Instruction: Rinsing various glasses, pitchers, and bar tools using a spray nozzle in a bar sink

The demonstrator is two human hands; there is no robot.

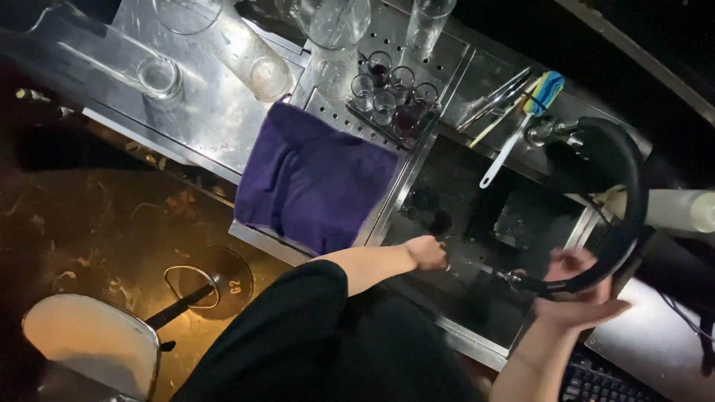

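My left hand (427, 253) reaches into a dark steel sink (477, 339), its fingers curled around a small dark object (441, 222) that I cannot make out. To the right, my right hand (575, 298) is motion-blurred and wraps a black curved spray hose (631, 195) close to its metal nozzle (514, 279). The hose arcs up to a tap (547, 131) at the back of the sink. The inside of the sink is too dark to read.
A purple cloth (313, 179) hangs over the steel drainboard (216, 112). Several small glasses (391, 93) stand on a perforated tray, with tall glasses (261, 63) lying nearby. A blue-headed brush (521, 123) and tongs (495, 100) lie behind the sink. A bar stool (93, 339) and a keyboard (596, 381) are near me.
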